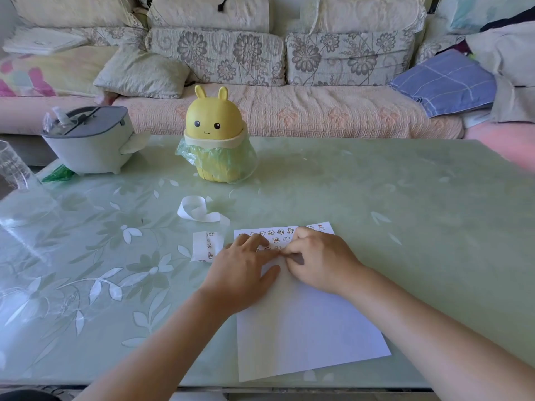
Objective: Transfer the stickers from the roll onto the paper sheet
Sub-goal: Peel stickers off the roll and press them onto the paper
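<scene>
Your left hand (243, 267) presses flat, fingers spread, on the white paper sheet (307, 328) at the near edge of the green leaf-patterned table (434, 227). Your right hand (318, 256) curls its fingers beside it; whether they pinch anything, I cannot tell. The white sticker strip (208, 246) lies just left of the sheet.

one paper sheet (307, 328), one sticker strip (207, 246), one curled ribbon (197, 212), one bunny bin (214, 123) and one grey box (86, 146).

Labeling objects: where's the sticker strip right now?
Head view, centre: the sticker strip lies on the table, just left of the paper sheet, beside the left hand.
</scene>
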Demonstrator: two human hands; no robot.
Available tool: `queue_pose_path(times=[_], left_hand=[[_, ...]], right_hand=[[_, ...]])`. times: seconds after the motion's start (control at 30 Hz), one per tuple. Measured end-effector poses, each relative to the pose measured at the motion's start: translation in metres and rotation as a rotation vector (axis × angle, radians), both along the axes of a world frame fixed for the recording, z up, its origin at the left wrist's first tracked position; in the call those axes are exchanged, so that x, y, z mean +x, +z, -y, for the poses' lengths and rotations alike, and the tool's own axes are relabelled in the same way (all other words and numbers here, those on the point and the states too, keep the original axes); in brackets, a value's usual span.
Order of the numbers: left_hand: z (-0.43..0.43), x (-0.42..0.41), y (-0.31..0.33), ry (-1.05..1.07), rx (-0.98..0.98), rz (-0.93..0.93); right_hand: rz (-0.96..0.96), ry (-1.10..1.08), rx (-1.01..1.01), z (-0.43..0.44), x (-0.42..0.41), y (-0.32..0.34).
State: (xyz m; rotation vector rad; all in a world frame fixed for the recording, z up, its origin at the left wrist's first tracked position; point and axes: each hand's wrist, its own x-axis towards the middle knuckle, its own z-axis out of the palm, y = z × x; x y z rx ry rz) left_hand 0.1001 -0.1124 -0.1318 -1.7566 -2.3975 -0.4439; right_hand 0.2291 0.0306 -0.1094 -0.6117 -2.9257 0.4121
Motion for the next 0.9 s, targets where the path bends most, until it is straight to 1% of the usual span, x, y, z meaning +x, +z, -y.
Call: queue_pose_path(times=[0.13, 0.27, 0.33, 0.43, 0.53, 0.6, 0.7, 0.77, 0.83, 0.9], left_hand=[[0.005, -0.004, 0.005, -0.008, 0.038, 0.058], [0.013, -0.011, 0.017, -0.009, 0.203, 0.139], [0.02, -0.018, 0.027, 0.037, 0.303, 0.193], [0.036, -0.031, 0.04, 0.223, 0.388, 0.243], [0.052, -0.045, 0.045, 0.439, 0.371, 0.371], [0.061, -0.052, 0.045, 0.544, 0.292, 0.459], [0.068, -0.056, 0.046, 0.576, 0.146, 0.518], [0.069, -0.057, 0.046, 0.572, 0.09, 0.55], [0.069, -0.059, 0.045, 0.564, 0.096, 0.603], [0.068, -0.062, 0.045, 0.549, 0.148, 0.708]], right_hand=[[-0.002, -0.034, -0.055, -0.002, -0.003, 0.009], [-0.059, -0.046, -0.144, 0.005, -0.016, 0.018], [-0.124, -0.043, -0.219, 0.011, -0.026, 0.021], [-0.189, -0.048, -0.364, 0.024, -0.042, 0.023], [-0.224, -0.069, -0.507, 0.039, -0.057, 0.023], [-0.242, -0.086, -0.558, 0.047, -0.067, 0.023], [-0.254, -0.102, -0.6, 0.056, -0.077, 0.021], [-0.25, -0.11, -0.607, 0.06, -0.08, 0.02], [-0.243, -0.114, -0.627, 0.063, -0.082, 0.017], [-0.241, -0.113, -0.653, 0.065, -0.084, 0.016]])
